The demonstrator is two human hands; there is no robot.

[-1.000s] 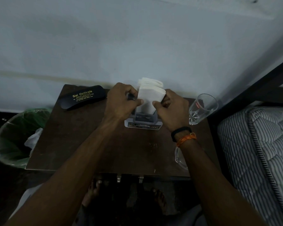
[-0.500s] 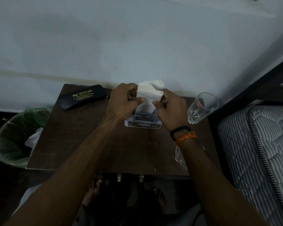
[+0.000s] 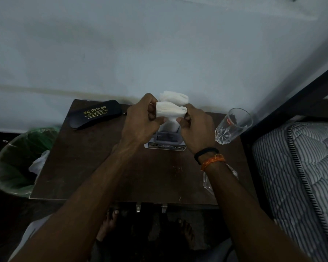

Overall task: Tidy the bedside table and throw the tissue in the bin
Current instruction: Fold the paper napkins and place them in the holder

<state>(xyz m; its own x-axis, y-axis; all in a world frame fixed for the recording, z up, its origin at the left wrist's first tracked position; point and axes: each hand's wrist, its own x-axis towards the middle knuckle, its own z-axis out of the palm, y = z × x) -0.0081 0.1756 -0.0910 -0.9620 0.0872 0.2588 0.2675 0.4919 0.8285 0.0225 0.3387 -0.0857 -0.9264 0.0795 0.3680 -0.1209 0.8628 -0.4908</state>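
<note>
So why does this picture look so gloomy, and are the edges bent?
Head view: the room is dim, so the dark table and the floor below go nearly black; only the white tissues and pale wall stand out. The wide lens bows the bed frame. The glass stays fairly sharp.

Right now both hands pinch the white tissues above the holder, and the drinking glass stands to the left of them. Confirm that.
Wrong on one count: the head view shows the drinking glass to the right of the hands, near the bed. The left hand and right hand do pinch the white tissues above the holder.
</note>
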